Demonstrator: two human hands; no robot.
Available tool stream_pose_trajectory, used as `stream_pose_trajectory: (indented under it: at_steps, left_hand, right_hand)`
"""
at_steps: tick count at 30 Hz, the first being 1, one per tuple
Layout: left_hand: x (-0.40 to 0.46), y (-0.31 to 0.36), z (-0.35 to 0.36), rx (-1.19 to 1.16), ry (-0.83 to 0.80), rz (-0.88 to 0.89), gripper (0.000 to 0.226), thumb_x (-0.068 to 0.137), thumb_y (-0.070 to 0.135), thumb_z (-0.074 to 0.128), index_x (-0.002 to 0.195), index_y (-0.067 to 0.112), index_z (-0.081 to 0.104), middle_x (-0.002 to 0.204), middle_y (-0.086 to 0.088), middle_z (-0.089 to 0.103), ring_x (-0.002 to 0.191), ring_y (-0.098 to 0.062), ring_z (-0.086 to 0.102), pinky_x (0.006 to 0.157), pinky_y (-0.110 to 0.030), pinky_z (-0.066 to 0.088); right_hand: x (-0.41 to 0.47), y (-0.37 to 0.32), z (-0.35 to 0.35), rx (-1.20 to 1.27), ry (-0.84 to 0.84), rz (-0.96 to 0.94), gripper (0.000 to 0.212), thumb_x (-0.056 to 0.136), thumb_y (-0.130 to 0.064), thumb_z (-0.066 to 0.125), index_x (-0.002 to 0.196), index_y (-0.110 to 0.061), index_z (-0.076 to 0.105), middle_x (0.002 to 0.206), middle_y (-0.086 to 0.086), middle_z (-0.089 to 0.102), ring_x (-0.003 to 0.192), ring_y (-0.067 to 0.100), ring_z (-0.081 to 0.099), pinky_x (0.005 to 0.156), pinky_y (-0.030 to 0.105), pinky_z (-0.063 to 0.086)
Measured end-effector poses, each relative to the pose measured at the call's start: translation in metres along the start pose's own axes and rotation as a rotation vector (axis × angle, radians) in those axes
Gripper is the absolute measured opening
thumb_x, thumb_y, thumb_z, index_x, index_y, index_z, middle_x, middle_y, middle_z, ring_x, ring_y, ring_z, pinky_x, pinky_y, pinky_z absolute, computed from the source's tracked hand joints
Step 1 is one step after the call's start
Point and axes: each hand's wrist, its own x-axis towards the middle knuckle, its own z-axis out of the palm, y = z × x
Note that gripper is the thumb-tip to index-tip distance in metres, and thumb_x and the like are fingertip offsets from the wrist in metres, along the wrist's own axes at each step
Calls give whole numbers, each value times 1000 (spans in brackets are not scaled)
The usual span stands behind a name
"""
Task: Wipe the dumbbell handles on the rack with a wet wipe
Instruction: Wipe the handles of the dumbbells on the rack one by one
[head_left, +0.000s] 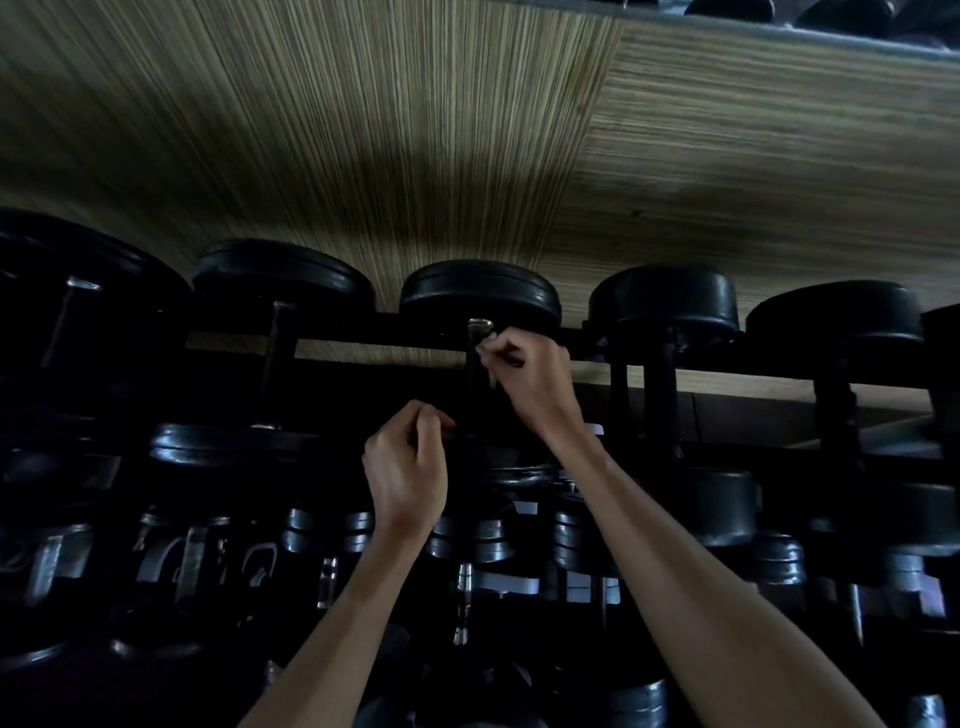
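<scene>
Up top, dumbbell handle (475, 364) pointing away, right hand (530, 379) grip pinching wipe (488, 348), left hand (408, 467) curled beside it.

The right hand (530, 379) covers most of the upper part of the dumbbell handle (475, 338), and its curled fingers hide whatever they pinch. The left hand (408, 467) hides the handle's lower end. The lower rack (332, 566) is too dark to separate its weights. The leftmost dumbbell (62, 291) is cut by the frame's edge.

No legible text, label or number on the dark dumbbells (480, 296) or rack (727, 371).
</scene>
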Motion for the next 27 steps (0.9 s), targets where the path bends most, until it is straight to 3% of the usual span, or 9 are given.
stream_pose_trajectory:
  at_steps: [3, 7, 10, 12, 14, 19, 22, 25, 27]
  left_hand:
    - [-3, -2, -1, -26, -9, 49, 34, 91, 17, 41, 62, 15, 59, 44, 8, 46, 39, -10, 43, 41, -13, 27]
    - [-2, -3, 0, -22, -3, 49, 36, 91, 17, 41, 59, 16, 56, 43, 5, 44, 39, -12, 42, 41, -14, 27]
    - [-2, -6, -1, -26, -13, 52, 36, 93, 21, 42, 61, 17, 57, 44, 4, 46, 40, -12, 43, 42, -17, 30]
    - [-1, -7, 0, -22, -19, 53, 37, 95, 26, 42, 62, 17, 58, 46, 2, 49, 41, -14, 45, 42, -18, 32]
    - [-1, -8, 0, -21, -17, 53, 38, 95, 29, 42, 63, 16, 58, 45, 3, 47, 40, -14, 44, 42, -16, 31]
    - [-2, -8, 0, -32, -7, 55, 37, 95, 27, 41, 63, 17, 58, 46, 3, 47, 41, -11, 43, 44, -14, 29]
    - [-1, -7, 0, -31, -18, 32, 35, 94, 24, 43, 62, 17, 57, 46, 3, 46, 41, -10, 41, 44, -15, 28]
    - [-2, -5, -2, -34, -37, 30, 35, 95, 21, 45, 64, 17, 59, 48, 2, 49, 41, -10, 43, 43, -16, 29]
    - [-2, -5, -4, 0, -68, 10, 34, 97, 23, 47, 67, 19, 62, 53, 2, 56, 47, -12, 51, 46, -16, 34]
  right_hand:
    - [-9, 5, -3, 38, -101, 66, 5, 89, -3, 72, 86, -7, 72, 93, -1, 74, 86, 0, 69, 79, 15, 52]
    - [-23, 9, -15, -41, -348, 124, 5, 84, -1, 76, 88, 2, 75, 86, 5, 74, 70, -5, 66, 67, 10, 47]
    - [-11, 5, -9, 98, -195, 128, 5, 85, 4, 73, 83, 8, 70, 86, 16, 73, 73, 11, 67, 68, 18, 52]
    - [-5, 4, -3, 94, -88, 117, 7, 86, 1, 73, 81, -1, 70, 89, 7, 74, 81, 14, 71, 73, 21, 55]
    - [-7, 7, -2, 71, -118, 118, 13, 86, 1, 73, 77, -7, 69, 88, 5, 74, 81, 14, 71, 72, 24, 57]
    - [-15, 12, -15, 13, -419, 156, 15, 79, 6, 77, 72, -4, 69, 81, 9, 73, 79, 18, 73, 77, 35, 61]
    - [-9, 8, -9, 151, -285, 145, 16, 82, 11, 72, 74, -1, 66, 81, 8, 70, 73, 5, 70, 70, 24, 58]
    - [-11, 8, -3, 58, -150, 112, 24, 86, 0, 73, 73, -18, 64, 85, 6, 73, 79, 16, 72, 76, 32, 58]
    - [-14, 6, -8, -3, -238, 96, 19, 86, -1, 73, 74, -13, 67, 82, 10, 73, 75, 22, 72, 73, 34, 57]
